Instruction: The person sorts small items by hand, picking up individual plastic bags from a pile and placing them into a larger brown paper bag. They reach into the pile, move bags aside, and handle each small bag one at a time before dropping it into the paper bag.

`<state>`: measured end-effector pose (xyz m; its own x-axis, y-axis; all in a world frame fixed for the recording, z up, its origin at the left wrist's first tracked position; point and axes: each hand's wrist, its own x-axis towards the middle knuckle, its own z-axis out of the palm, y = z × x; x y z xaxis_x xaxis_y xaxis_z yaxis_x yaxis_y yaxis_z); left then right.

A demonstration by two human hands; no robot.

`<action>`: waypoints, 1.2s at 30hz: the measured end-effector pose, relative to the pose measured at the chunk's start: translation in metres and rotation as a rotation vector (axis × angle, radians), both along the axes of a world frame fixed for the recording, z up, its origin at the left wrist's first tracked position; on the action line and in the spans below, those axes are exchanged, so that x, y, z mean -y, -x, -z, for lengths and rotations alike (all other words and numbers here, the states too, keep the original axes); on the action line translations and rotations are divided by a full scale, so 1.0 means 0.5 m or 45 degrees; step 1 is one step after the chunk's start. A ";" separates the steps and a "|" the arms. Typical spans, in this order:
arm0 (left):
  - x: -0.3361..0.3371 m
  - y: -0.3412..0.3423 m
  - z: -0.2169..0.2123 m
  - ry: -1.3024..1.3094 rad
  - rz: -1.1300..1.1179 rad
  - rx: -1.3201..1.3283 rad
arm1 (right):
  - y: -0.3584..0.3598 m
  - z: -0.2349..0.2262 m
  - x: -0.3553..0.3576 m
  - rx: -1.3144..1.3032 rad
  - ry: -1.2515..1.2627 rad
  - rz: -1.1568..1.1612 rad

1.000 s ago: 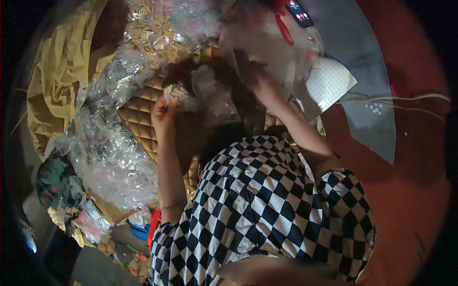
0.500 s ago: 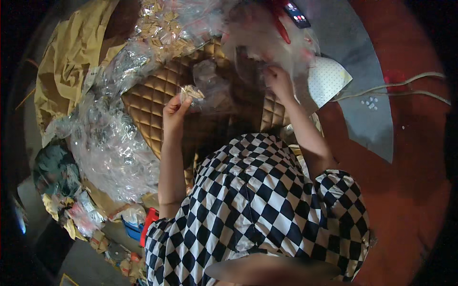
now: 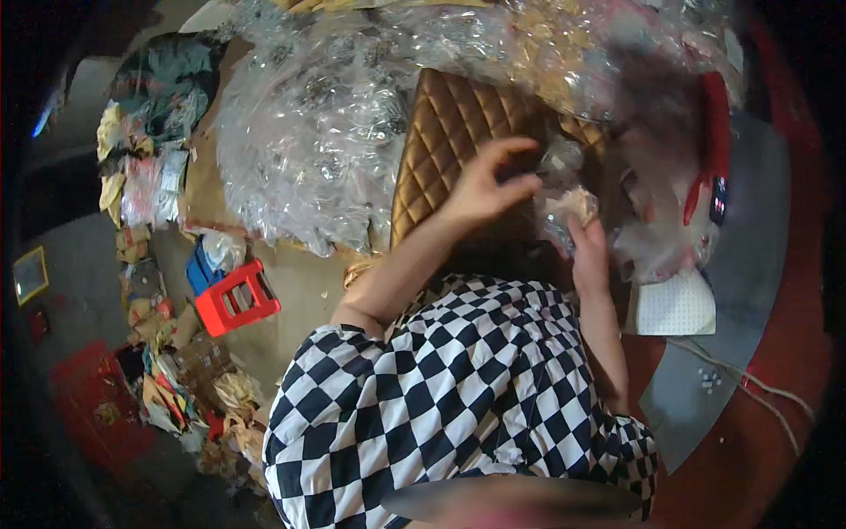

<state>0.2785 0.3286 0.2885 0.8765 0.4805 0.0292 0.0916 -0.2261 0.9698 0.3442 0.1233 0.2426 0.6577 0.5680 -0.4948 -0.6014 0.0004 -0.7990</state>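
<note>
The left hand [image 3: 480,189] hovers with fingers spread and loosely curled over the brown quilted pad [image 3: 445,145], its grip pinching nothing that can be made out, while the right hand [image 3: 589,251] has its grip pressed together around a small crumpled clear packet [image 3: 568,207] held just right of the left hand's fingertips, in the middle of the scene above the person's checked sleeve [image 3: 441,397]. The packet looks light, soft and crinkly, likely slippery film that will deform under pressure, so it is best taken by a bunched fold or corner rather than squeezed flat. The quilted pad seems padded yet fairly stiff. To the left and far side a large heap of clear plastic bags [image 3: 308,132] crowds the pad's edge; to the right more plastic wrapping [image 3: 661,238], a red-handled tool [image 3: 714,141] and a white perforated sheet [image 3: 674,304] lie close, leaving little open room except directly above the pad. A red stool [image 3: 236,298] stands on the floor near the left
</note>
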 end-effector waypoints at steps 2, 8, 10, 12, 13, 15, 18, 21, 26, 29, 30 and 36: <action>-0.108 0.049 -0.045 -0.362 -0.204 -0.180 | -0.023 0.027 0.043 0.103 0.048 0.042; -0.404 0.296 0.134 -1.114 -0.959 -0.634 | -0.039 0.044 0.094 -0.115 0.342 0.480; -0.403 0.294 0.152 -0.754 -0.719 -0.403 | -0.031 0.111 0.117 -0.214 0.224 0.439; -0.372 0.228 0.107 -1.100 -0.709 -0.273 | -0.026 0.126 0.119 -0.193 0.194 0.392; -0.340 0.185 0.060 -1.323 -0.768 -0.325 | -0.023 0.114 0.107 -0.130 0.267 0.369; -0.359 0.165 0.064 -1.490 -0.780 -0.408 | -0.028 0.133 0.123 -0.101 0.282 0.415; -0.454 0.239 0.172 -1.403 -0.906 -0.477 | -0.041 0.138 0.112 -0.112 0.268 0.535; -0.535 0.319 0.245 -1.075 -0.802 -0.728 | -0.036 0.136 0.103 -0.060 0.131 0.495; -0.417 0.201 0.110 -1.028 -0.575 -0.372 | -0.027 0.143 0.126 -0.026 0.218 0.518; -0.350 0.122 -0.024 -1.246 -0.629 -0.529 | -0.034 0.163 0.144 -0.030 0.202 0.473; -0.332 0.094 -0.058 -1.268 -0.536 -0.552 | -0.038 0.163 0.148 -0.024 0.190 0.460; -0.262 0.025 -0.216 -1.994 -0.073 -0.227 | -0.035 0.147 0.172 0.009 0.341 0.320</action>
<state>0.2660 0.4597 0.3964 0.9051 0.1049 0.4120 0.2178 -0.9466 -0.2376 0.3618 0.0374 0.1689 0.7643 0.2390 -0.5989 -0.6034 -0.0627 -0.7950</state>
